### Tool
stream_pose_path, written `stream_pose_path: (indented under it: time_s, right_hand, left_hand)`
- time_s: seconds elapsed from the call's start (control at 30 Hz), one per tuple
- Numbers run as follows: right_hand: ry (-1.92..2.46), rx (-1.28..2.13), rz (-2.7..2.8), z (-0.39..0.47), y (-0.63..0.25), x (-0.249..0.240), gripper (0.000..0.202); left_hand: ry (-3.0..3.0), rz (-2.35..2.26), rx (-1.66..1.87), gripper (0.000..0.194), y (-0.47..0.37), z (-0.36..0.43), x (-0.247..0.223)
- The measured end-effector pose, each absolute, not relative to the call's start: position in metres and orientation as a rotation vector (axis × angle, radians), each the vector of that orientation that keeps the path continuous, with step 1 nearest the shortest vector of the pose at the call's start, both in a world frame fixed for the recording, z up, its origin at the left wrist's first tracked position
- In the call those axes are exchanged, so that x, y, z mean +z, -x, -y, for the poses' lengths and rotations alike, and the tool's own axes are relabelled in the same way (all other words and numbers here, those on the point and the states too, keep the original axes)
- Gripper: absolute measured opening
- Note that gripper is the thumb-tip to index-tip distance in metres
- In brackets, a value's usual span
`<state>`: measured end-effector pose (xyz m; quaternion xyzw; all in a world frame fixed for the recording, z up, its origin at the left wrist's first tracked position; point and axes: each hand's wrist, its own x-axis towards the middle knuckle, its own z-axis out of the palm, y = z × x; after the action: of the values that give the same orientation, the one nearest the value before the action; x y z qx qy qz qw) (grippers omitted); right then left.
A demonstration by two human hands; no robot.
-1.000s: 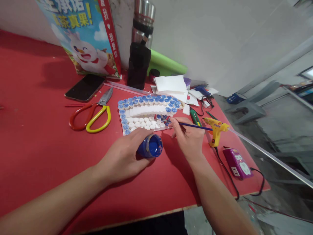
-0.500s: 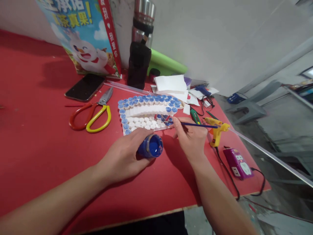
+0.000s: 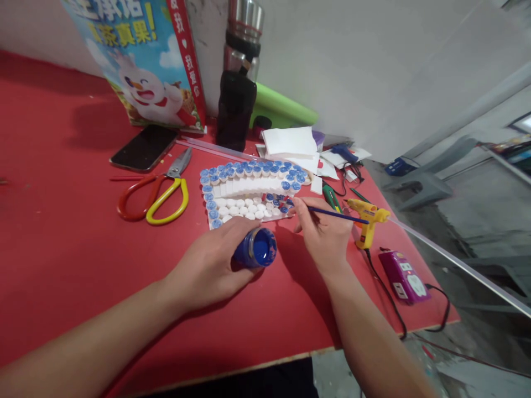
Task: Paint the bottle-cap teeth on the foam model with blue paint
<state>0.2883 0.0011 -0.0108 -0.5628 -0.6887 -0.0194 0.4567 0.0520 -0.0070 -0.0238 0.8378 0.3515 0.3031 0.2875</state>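
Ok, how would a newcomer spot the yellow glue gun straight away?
On the red table, find the right hand holding the brush. Just right of it, by the brush's rear end, is the yellow glue gun, a clear stick at its back. Its neighbours differ in colour: green cutter, purple socket box.

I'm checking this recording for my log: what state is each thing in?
Paint jar: open, blue paint inside, in left hand
Paintbrush: held in right hand
Craft piece: partly blue, partly white
Scissors: lying flat, blades together
Phone: lying flat, screen dark
Yellow glue gun: lying down, cord attached
Purple socket box: red light lit, plug in
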Motion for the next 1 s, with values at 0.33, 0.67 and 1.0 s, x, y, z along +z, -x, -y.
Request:
stream_pose_path:
  time_s: [0.33,0.67,1.0]
  right_hand:
    - [1.386,-0.053,1.722,-0.0016,-0.2876,-0.0113,0.021]
    - [1.405,-0.011,1.740,-0.0020,-0.2874,-0.0111,0.024]
    - [1.376,-0.011,1.744,-0.0033,-0.2872,-0.0126,0.023]
  left_hand:
    - [-2.241,-0.945,0.797,0.051,-0.0517,0.0075,-0.0240]
    - [-2.239,-0.936,0.813,0.049,-0.0525,0.0074,-0.0233]
    - [-2.237,-0.934,0.804,0.050,-0.0524,0.0071,-0.0233]
